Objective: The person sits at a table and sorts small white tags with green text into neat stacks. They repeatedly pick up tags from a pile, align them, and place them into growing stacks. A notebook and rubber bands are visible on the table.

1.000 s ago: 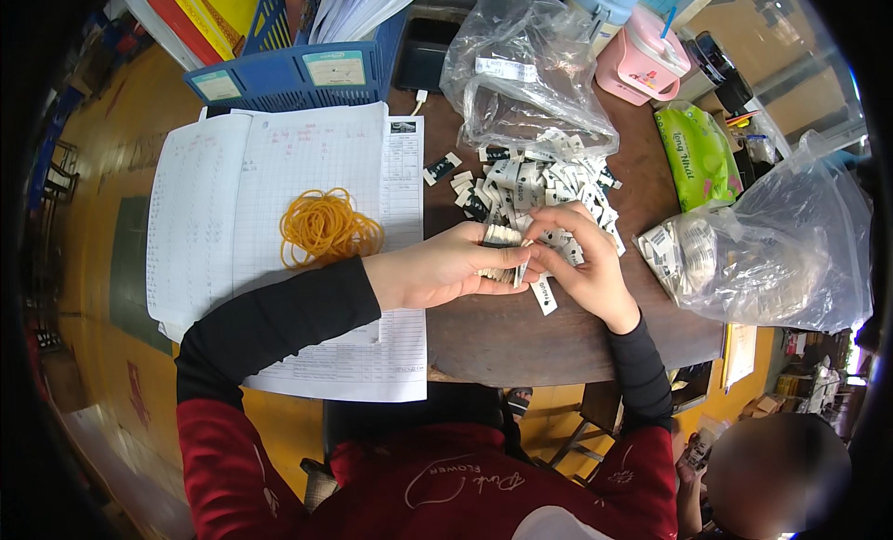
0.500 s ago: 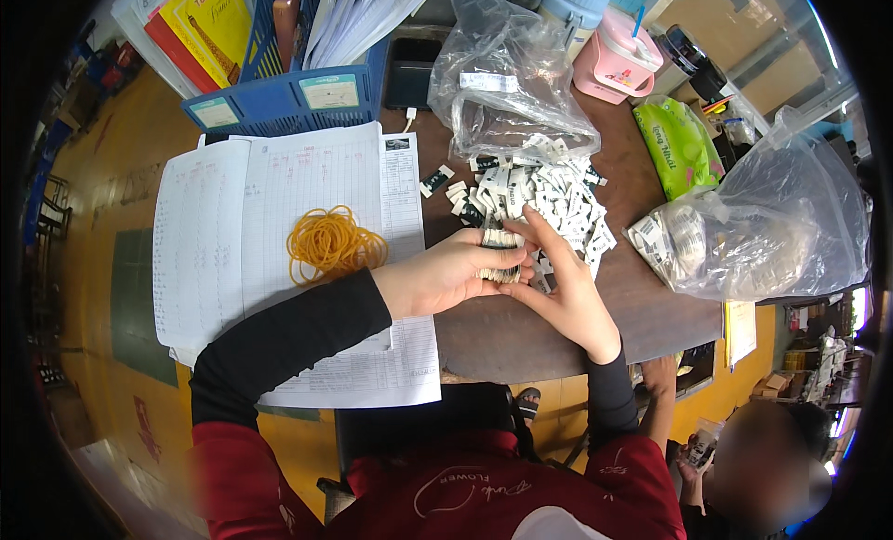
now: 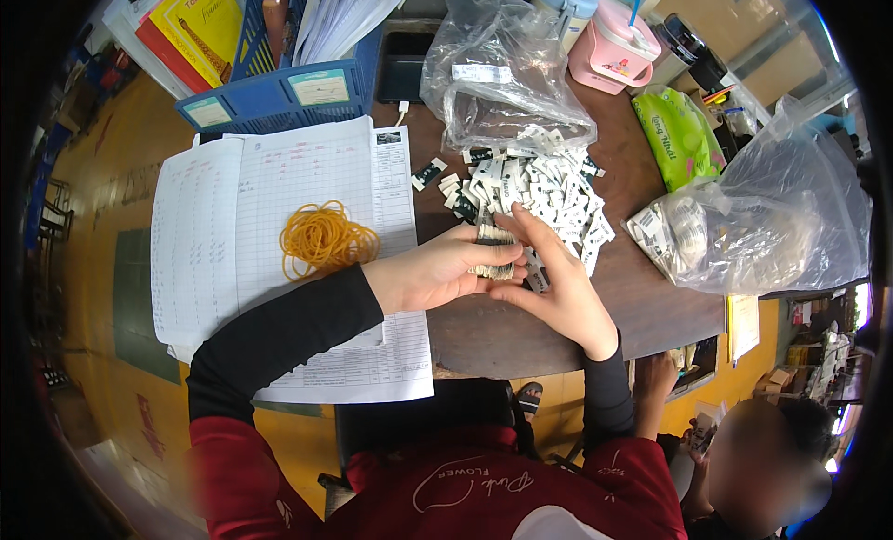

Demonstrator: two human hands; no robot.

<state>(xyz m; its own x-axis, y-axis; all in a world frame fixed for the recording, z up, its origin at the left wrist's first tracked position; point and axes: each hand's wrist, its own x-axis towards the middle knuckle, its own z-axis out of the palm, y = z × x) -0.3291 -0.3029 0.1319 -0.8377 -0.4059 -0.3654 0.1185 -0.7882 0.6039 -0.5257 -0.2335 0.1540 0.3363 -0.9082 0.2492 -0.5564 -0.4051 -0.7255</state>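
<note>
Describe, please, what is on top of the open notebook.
A tangle of orange rubber bands lies on the open notebook's right page. The black left sleeve crosses over its lower part. The page directly beneath both is hidden.

A dark brown table (image 3: pixel 484 331) with a curved front edge stands over a glossy yellow floor (image 3: pixel 112 186), which carries a green rectangle (image 3: pixel 149 307) and a red marking (image 3: pixel 147 424) on the left. A black chair (image 3: pixel 423 410) sits at the table's front, and dark furniture (image 3: pixel 56 205) lines the dim left rim. At the upper right, brown panels (image 3: pixel 735 24) meet a pale frame (image 3: pixel 805 52), with bright light along the curved edge.
</note>
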